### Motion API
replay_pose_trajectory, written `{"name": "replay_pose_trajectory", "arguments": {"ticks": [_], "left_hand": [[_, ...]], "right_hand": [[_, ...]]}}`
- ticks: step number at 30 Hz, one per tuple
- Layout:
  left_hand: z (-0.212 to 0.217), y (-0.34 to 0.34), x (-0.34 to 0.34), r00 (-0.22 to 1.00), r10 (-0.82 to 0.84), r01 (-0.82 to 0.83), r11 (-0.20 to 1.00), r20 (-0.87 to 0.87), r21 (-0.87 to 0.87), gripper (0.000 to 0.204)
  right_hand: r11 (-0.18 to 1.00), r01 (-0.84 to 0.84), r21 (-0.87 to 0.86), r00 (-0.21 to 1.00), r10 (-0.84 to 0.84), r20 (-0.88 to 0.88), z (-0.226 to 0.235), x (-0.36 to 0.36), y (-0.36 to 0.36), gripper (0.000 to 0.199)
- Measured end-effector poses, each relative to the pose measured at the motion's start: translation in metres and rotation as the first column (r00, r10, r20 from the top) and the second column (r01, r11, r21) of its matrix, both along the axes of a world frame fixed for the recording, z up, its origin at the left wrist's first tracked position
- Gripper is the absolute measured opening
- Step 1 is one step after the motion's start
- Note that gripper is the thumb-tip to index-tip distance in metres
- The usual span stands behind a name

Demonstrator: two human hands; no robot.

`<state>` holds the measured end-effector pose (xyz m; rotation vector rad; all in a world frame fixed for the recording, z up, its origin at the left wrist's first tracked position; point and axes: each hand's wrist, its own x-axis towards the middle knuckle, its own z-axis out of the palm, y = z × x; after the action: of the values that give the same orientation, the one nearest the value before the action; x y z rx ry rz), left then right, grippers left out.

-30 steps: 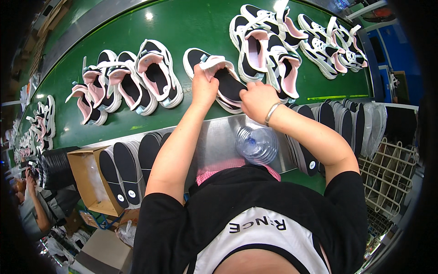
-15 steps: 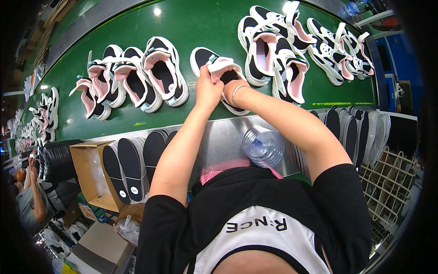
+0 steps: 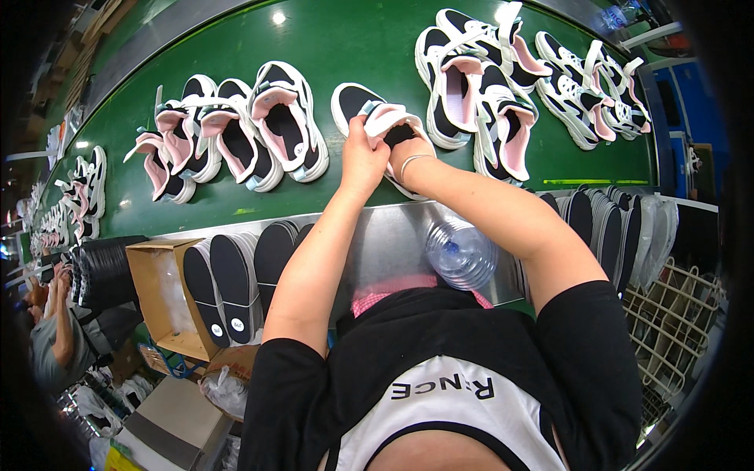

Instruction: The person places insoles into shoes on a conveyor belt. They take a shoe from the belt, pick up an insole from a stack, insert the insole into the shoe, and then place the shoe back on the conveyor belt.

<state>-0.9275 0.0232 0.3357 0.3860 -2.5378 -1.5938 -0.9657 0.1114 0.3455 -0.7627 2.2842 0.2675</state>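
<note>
A black and white sneaker [image 3: 351, 100] with a pale pink lining lies on the green table, its toe pointing away from me. My left hand [image 3: 363, 163] pinches the raised tongue at the near left of its opening. Into that opening reaches my right hand [image 3: 407, 153], a bracelet on its wrist; the shoe hides its fingers, so I cannot see whether they hold anything. To the left stand several matching sneakers [image 3: 313, 153] in a row. Close by on the right are more of them [image 3: 430, 67], some with straps standing up.
Below the green tabletop [image 3: 353, 39], a metal shelf [image 3: 377, 235] bears bundled black insoles [image 3: 242, 271] on the left and more insoles [image 3: 605, 224] on the right. A clear plastic container [image 3: 463, 255] sits between my forearms. At left are an open carton [image 3: 157, 306] and another person [image 3: 63, 337].
Both hands stay at the same sneaker, the left on its tongue and the right inside. The whole view has shifted slightly; little else differs.
</note>
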Motion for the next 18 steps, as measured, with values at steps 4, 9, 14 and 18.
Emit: {"name": "replay_pose_trajectory", "arguments": {"ticks": [4, 9, 14, 18], "left_hand": [[0.003, 0.000, -0.001, 0.999, -0.003, 0.003, 1.000, 0.033, 0.008, 0.046], [-0.004, 0.000, -0.002, 0.998, 0.010, -0.010, 1.000, -0.069, 0.002, 0.043], [-0.002, -0.002, -0.004, 0.996, 0.000, -0.003, 1.000, -0.086, -0.031, 0.037], [-0.003, 0.001, -0.004, 0.998, 0.009, -0.013, 0.998, -0.066, -0.065, 0.035]], "right_hand": [[0.986, -0.166, 0.002, 0.982, 0.166, -0.093, -0.008, 0.002, 0.008, 0.025], [0.992, -0.122, -0.038, 0.989, 0.125, 0.079, 0.006, -0.005, 0.015, 0.025], [0.996, -0.086, 0.027, 0.966, 0.077, 0.248, 0.049, 0.009, 0.026, 0.029], [0.969, -0.234, 0.082, 0.950, 0.209, 0.233, 0.032, 0.010, 0.029, 0.034]]}}
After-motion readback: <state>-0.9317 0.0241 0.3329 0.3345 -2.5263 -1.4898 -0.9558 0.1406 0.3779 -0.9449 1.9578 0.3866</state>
